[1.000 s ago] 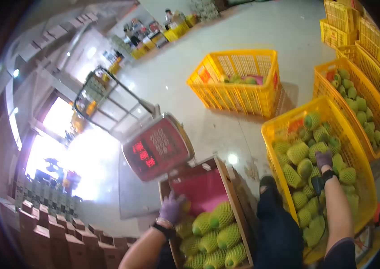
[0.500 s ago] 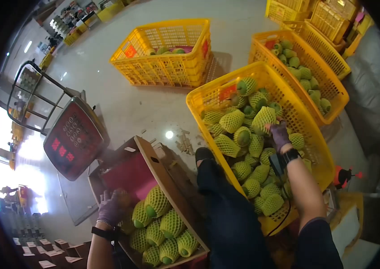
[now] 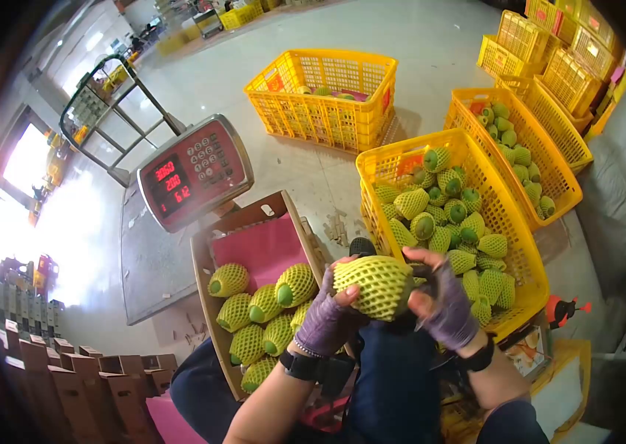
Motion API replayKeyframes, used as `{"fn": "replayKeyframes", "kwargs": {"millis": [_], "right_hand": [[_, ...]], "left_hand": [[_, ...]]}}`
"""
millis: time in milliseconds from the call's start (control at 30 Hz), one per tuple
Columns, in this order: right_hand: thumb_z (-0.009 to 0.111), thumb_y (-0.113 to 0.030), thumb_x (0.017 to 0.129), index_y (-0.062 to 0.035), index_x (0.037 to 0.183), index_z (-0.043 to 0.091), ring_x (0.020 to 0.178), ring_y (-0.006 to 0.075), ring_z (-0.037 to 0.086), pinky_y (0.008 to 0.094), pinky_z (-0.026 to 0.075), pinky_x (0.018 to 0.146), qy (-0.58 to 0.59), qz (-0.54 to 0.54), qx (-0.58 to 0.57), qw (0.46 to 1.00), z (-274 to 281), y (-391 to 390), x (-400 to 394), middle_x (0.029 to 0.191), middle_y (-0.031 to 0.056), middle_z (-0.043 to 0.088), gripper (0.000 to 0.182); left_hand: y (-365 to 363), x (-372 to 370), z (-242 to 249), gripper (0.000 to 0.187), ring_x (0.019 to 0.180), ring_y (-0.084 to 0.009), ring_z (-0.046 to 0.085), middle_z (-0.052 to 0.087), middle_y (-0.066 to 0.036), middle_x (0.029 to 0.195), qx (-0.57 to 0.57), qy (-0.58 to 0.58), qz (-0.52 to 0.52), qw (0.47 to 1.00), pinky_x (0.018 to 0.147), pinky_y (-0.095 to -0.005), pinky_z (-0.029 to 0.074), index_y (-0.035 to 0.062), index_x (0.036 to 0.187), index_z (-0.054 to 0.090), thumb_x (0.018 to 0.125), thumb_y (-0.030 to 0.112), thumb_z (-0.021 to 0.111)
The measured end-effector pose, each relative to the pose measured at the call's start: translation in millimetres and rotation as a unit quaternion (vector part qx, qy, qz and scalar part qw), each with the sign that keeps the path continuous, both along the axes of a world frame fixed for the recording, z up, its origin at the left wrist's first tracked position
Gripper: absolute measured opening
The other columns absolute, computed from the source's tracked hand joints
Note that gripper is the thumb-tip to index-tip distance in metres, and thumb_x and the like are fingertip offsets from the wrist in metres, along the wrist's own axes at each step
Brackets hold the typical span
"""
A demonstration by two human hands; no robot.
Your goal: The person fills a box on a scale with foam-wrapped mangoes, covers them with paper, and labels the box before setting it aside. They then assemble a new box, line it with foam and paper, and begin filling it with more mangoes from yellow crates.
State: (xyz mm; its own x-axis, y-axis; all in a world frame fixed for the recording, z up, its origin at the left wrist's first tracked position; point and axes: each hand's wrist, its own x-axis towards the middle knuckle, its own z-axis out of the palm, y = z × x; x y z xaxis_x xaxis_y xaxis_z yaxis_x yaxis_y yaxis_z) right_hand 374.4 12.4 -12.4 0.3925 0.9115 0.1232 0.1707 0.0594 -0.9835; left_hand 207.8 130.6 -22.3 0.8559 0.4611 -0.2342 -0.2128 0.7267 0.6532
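Note:
A large mango in a yellow foam net (image 3: 373,287) is held up in front of me, over my legs. My left hand (image 3: 329,314), in a purple fingerless glove, grips its left side with the thumb across the front. At the fruit's right end, the thumb and fingers of my right hand (image 3: 446,300) curve around it, gloved in purple too. Just left of my hands stands a cardboard box (image 3: 202,285) with several netted mangoes (image 3: 264,303) and a pink sheet (image 3: 261,248) inside. To the right, a yellow crate (image 3: 531,270) holds many more netted mangoes.
A scale display (image 3: 196,172) with red digits stands beyond the box, beside its metal platform (image 3: 154,255). Another yellow crate (image 3: 320,118) sits on the floor ahead. A fruit-filled crate (image 3: 568,181) and stacked crates (image 3: 572,78) are at right. Cardboard boxes (image 3: 117,396) line the lower left.
My right hand has brought a netted mango from the yellow crate to in front of me. My left hand has left the box and taken hold of it. The view has shifted left.

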Motion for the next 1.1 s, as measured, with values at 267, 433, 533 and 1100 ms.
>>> {"fn": "replayKeyframes", "kwargs": {"millis": [267,433,533,1100], "right_hand": [[0.073,-0.050,0.079,-0.0006,0.138,0.037,0.109,0.0224,0.053,0.0352,0.043,0.096,0.028,-0.025,0.108,0.993,-29.6,-7.6,-31.4,0.122,0.0138,0.051,0.085],[0.064,-0.037,0.089,-0.0009,0.121,0.055,0.088,0.0263,0.063,0.0341,0.048,0.088,-0.109,0.069,0.094,0.987,-4.3,-7.3,-27.4,0.095,0.0140,0.063,0.049],[0.060,-0.027,0.091,-0.0036,0.113,0.060,0.079,0.0285,0.065,0.0341,0.052,0.077,-0.072,0.099,0.098,0.988,-6.9,-0.8,-28.4,0.087,0.0142,0.064,0.033],[0.069,-0.021,0.081,-0.0147,0.127,0.053,0.103,0.0360,0.060,0.0402,0.048,0.091,-0.214,-0.185,-0.370,0.885,-195.0,62.6,168.1,0.121,0.0175,0.059,0.049]], "left_hand": [[-17.0,-47.8,1.8,0.077,0.130,-0.0288,0.043,0.042,-0.013,0.141,-0.106,-0.071,-0.005,0.992,0.105,-0.0463,0.039,0.0126,0.141,0.031,0.083,0.045,0.070],[-18.0,-52.3,13.8,0.065,0.124,-0.0243,0.048,0.048,-0.010,0.133,-0.055,-0.007,-0.047,0.997,0.105,-0.0402,0.039,0.0094,0.136,0.039,0.083,0.028,0.071],[-21.3,-51.4,28.5,0.069,0.124,-0.0227,0.047,0.048,-0.010,0.133,-0.011,0.031,-0.072,0.997,0.106,-0.0374,0.037,0.0058,0.139,0.037,0.082,0.022,0.072],[156.7,-69.4,-58.9,0.050,0.102,-0.0328,0.060,0.057,-0.009,0.110,0.718,0.553,-0.074,0.416,0.087,-0.0440,0.048,0.0197,0.115,0.060,0.068,0.020,0.077]]}}
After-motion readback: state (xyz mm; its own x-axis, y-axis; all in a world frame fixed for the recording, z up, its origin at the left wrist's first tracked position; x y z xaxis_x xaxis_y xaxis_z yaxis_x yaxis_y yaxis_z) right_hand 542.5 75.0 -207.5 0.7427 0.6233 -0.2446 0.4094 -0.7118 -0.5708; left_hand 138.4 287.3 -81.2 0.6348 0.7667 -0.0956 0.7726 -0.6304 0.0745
